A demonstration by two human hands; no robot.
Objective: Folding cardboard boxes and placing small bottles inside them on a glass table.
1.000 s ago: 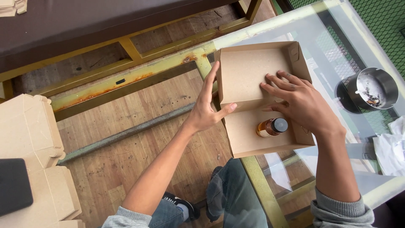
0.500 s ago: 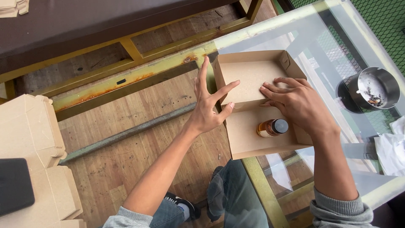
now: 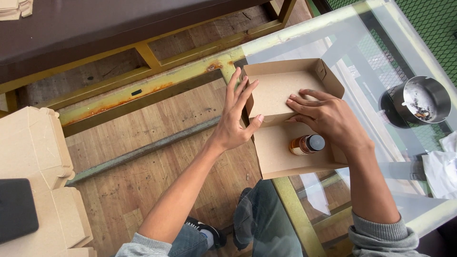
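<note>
box: open brown cardboard box [image 3: 285, 152] w/ hinged lid half, sits on near-left corner of glass-topped table [image 3: 381, 43], part overhanging the yellow metal frame
bottle: small amber glass bottle w/ black cap [image 3: 307, 144] lying on its side inside the box's nearer half, cap pointing right
insert: flat cardboard panel [image 3: 281, 93] across the far half, looks like a flap/divider, can't tell which
done: bottle is in; box erected, walls up
left: lid/flap not folded over the bottle, box not shut. Judging from layout only
left hand: left hand [image 3: 235, 121] spread, fingers straight, palm against the box's left outer wall, thumb hooked over the edge near the panel's front
right hand: right hand [image 3: 328, 119] flat, fingers extended, pressing down on the panel's right side; pinching nothing
bottle vs hands: just beside & below right hand's palm, not touched; apart from left hand, wall between
around: round metal ashtray w/ ash [image 3: 421, 100] far right on the table, well apart; white crumpled cloth [image 3: 442, 166] at right edge; stack of folded brown cardboard boxes [image 3: 38, 157] on left, black flat object [image 3: 16, 209] on it; wooden plank floor [image 3: 143, 133] under
</note>
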